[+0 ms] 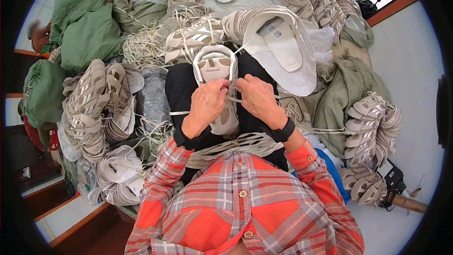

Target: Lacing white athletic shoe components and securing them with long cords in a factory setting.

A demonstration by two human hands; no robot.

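A beige and white shoe upper (222,122) lies between my knees, its tongue and padded collar facing away from me. My left hand (206,104) is closed at the left of its lacing opening, thumb and fingertips pinched near the eyelet edge. Bent over the right side of the opening, my right hand (260,100) pinches a pale flat shoelace, a loose length of which crosses between the two hands. The exact grip of the left fingertips is partly hidden. A bundle of loose laces (240,144) lies across my lap.
Nested shoe uppers (283,49) stand just beyond my knees. More stacks (87,108) sit at left, and others (368,127) at right. Green sacks (89,33) are piled far left, near a heap of laces (148,47). A white wall (406,71) borders the right.
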